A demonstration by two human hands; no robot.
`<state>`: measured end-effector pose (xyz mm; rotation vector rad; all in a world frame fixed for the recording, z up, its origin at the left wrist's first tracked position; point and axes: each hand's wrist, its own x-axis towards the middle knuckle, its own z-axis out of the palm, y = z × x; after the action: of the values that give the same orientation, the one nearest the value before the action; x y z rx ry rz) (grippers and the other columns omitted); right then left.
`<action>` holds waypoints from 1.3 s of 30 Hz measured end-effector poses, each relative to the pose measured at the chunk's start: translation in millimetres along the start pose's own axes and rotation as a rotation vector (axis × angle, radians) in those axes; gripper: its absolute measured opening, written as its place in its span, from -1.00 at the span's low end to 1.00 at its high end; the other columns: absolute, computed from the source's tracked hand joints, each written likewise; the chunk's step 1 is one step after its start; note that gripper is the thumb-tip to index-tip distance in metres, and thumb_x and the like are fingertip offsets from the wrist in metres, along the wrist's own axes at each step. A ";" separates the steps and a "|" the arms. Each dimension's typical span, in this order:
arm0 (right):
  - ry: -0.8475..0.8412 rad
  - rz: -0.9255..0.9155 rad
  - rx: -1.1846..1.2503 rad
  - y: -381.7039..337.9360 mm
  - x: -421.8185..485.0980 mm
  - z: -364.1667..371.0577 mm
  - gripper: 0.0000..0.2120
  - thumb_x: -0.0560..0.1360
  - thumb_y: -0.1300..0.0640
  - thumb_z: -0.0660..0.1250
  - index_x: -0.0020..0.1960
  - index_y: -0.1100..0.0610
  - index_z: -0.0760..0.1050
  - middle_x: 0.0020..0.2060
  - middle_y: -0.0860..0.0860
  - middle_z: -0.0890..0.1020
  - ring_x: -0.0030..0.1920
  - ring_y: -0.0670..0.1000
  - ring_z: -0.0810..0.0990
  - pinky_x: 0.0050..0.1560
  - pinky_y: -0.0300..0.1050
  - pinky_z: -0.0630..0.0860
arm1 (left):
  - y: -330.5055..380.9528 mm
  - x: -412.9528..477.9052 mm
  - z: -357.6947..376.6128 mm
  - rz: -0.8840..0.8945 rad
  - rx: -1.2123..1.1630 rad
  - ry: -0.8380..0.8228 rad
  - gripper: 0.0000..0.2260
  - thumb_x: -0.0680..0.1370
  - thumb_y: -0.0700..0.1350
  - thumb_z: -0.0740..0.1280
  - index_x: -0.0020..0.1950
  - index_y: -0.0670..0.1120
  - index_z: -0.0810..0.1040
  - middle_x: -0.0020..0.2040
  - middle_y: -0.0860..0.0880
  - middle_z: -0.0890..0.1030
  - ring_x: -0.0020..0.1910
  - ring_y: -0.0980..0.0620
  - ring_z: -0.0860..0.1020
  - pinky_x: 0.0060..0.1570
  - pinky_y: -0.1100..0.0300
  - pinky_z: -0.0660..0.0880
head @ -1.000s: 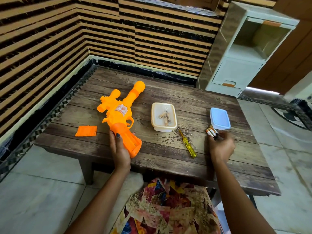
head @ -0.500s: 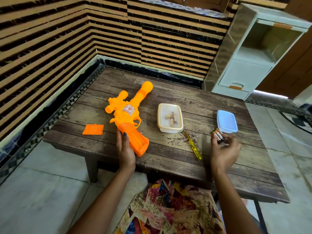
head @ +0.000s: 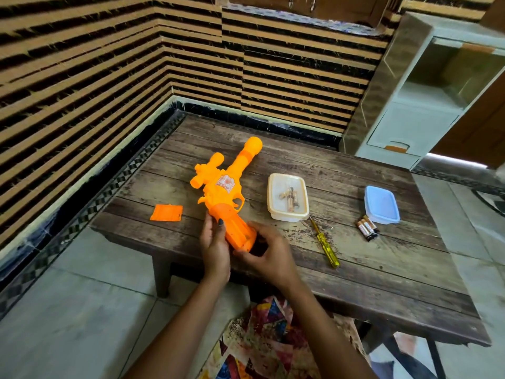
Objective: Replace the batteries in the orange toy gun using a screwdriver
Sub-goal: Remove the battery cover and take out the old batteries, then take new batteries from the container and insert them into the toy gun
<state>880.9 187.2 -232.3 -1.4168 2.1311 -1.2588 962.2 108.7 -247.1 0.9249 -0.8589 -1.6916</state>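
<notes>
Right hand (head: 269,253) has released the batteries (head: 367,227), now lying right of centre beside the blue lid (head: 381,205), and grips the toy gun's (head: 224,192) near end.

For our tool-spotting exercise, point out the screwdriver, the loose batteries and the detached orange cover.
screwdriver (head: 328,248), head view, on its yellow handle.
loose batteries (head: 367,228), head view, middle of the bundle.
orange cover (head: 166,212), head view, centre of the flat panel.

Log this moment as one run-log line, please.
left hand: grips orange plastic toy gun | right hand: holds its butt | orange rectangular cover: off, on wooden table | yellow screwdriver: idle | batteries: beside blue plastic lid
</notes>
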 end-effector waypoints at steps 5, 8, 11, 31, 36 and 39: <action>0.054 0.001 -0.044 -0.4 5.1 3.8 -0.50 0.24 0.09 0.48 0.18 0.14 0.54 0.03 0.03 0.63 0.01 -0.05 0.56 0.04 -0.20 0.48 | -1.2 0.1 2.0 0.047 0.072 0.033 -0.53 0.58 -0.33 0.17 0.48 -0.18 0.19 0.37 -0.08 0.39 0.29 0.03 0.41 0.33 0.06 0.31; 0.067 -0.016 -0.050 -0.8 9.0 6.7 -0.49 0.23 0.10 0.48 0.17 0.16 0.54 0.03 0.04 0.63 0.02 -0.03 0.57 0.05 -0.24 0.46 | -1.9 -1.0 2.8 0.060 0.112 0.063 -0.53 0.58 -0.34 0.16 0.48 -0.17 0.18 0.40 -0.11 0.37 0.32 0.03 0.38 0.32 0.10 0.31; 0.072 -0.020 -0.083 -1.0 14.8 11.5 -0.48 0.24 0.10 0.51 0.17 0.16 0.54 0.06 0.04 0.62 0.04 0.00 0.57 0.08 -0.14 0.49 | -3.6 -1.6 2.8 0.109 0.189 0.085 -0.56 0.58 -0.32 0.17 0.47 -0.18 0.21 0.43 -0.11 0.33 0.37 0.03 0.35 0.36 0.08 0.29; 0.039 -0.029 -0.093 2.6 26.9 21.5 -0.44 0.31 0.01 0.50 0.26 0.15 0.47 0.17 0.04 0.57 0.17 0.03 0.50 0.19 -0.15 0.42 | 2.0 -4.5 5.6 0.189 0.319 0.139 -0.67 0.62 -0.26 0.12 0.38 -0.23 0.36 0.44 -0.11 0.32 0.43 0.01 0.27 0.31 0.24 0.25; -0.035 -0.049 -0.119 -1.7 25.1 19.3 -0.38 0.37 -0.03 0.47 0.36 0.13 0.39 0.29 0.04 0.50 0.28 0.03 0.43 0.23 -0.27 0.25 | 5.8 -7.7 0.9 0.199 0.348 0.135 -0.68 0.62 -0.24 0.13 0.38 -0.22 0.37 0.42 -0.13 0.36 0.42 -0.02 0.30 0.33 0.18 0.27; -0.103 -0.066 -0.157 -3.4 24.5 19.5 -0.35 0.43 -0.05 0.40 0.43 0.12 0.27 0.39 0.04 0.39 0.37 0.03 0.33 0.32 -0.25 0.20 | 8.7 -8.6 0.3 0.209 0.368 0.143 -0.68 0.62 -0.24 0.13 0.37 -0.23 0.38 0.41 -0.14 0.37 0.41 -0.03 0.32 0.31 0.20 0.28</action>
<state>883.8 156.0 -235.6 -1.5910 2.1710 -1.0354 967.4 114.7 -237.8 1.1430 -1.1494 -1.2954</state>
